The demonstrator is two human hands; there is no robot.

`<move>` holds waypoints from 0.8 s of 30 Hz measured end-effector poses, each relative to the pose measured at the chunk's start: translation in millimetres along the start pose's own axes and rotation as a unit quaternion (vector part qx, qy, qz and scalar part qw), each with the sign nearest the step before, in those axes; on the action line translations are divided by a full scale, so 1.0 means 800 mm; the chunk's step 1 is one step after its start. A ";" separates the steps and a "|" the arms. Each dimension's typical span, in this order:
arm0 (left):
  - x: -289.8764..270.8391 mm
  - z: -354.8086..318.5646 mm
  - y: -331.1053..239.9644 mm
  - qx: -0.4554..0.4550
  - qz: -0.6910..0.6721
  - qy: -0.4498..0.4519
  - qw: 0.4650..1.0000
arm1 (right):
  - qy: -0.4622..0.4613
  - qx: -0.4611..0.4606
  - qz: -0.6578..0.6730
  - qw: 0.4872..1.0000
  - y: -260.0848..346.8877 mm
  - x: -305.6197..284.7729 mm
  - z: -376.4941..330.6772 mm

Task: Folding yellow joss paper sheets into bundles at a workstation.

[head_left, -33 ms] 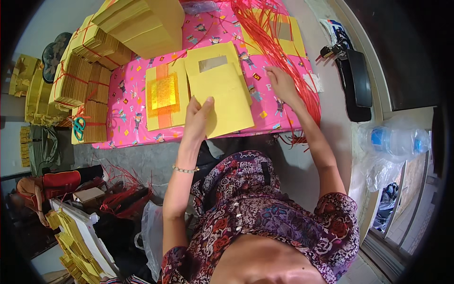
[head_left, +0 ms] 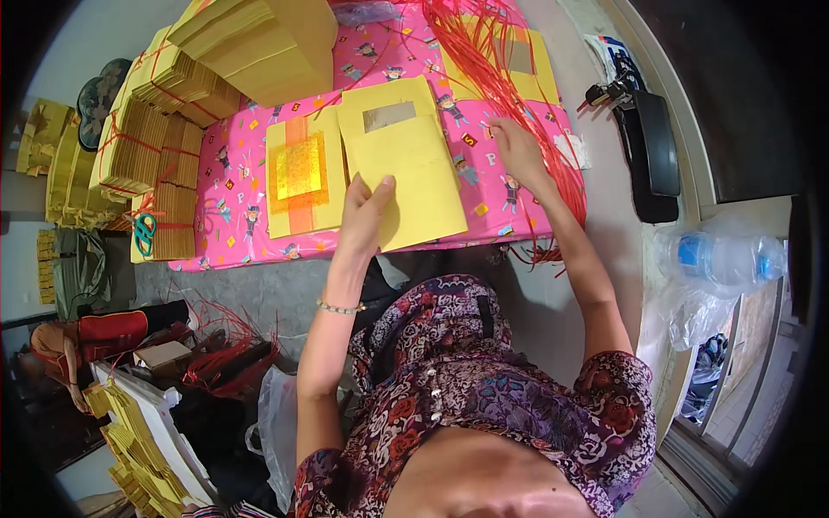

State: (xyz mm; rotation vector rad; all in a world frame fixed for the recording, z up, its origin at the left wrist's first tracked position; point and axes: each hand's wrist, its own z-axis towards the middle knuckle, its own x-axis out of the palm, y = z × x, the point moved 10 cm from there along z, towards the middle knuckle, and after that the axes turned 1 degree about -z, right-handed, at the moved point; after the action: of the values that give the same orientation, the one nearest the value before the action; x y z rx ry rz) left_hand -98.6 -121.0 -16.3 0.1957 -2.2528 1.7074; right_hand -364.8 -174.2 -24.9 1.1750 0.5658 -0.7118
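My left hand (head_left: 367,211) pinches the lower left edge of a yellow paper sheet (head_left: 414,177), thumb on top. The sheet lies over another yellow paper piece (head_left: 389,92) that bears a grey rectangle. To its left, flat on the table, is a yellow paper piece with an orange band and a shiny gold square (head_left: 299,171). My right hand (head_left: 521,154) hovers right of the sheet, apart from it, with fingers loosely bent and nothing seen in them. Red plastic strings (head_left: 518,95) hang in a long bundle beside that hand.
A pink patterned cover (head_left: 237,194) lies on the table. Tied yellow paper stacks (head_left: 142,142) and a taller stack (head_left: 268,52) stand at the left and back. Green-handled scissors (head_left: 144,233) hang against a stack. More yellow paper (head_left: 540,65) lies far right. Another person's arm (head_left: 71,371) shows lower left.
The held sheet has shifted very slightly to the right with my left hand. My right hand has also moved slightly to the right.
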 end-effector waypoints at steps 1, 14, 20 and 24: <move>0.010 0.002 0.000 -0.003 -0.006 0.014 1.000 | -0.018 0.013 -0.055 0.998 -0.010 -0.009 0.002; 0.100 0.035 0.027 0.028 0.018 0.080 0.996 | 0.144 0.150 0.418 0.884 0.038 0.021 -0.044; 0.051 0.031 0.008 0.135 0.157 0.017 0.978 | 0.046 0.234 0.412 0.879 -0.040 0.006 -0.034; 0.014 0.006 -0.039 0.240 0.336 -0.043 0.910 | 0.019 0.220 0.301 0.928 -0.086 0.009 -0.031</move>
State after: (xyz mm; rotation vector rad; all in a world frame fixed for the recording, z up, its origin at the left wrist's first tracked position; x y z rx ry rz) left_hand -101.1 -133.3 15.1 -0.4730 -2.0349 2.6364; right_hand -413.0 -167.3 -80.2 1.6805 0.0457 -0.2836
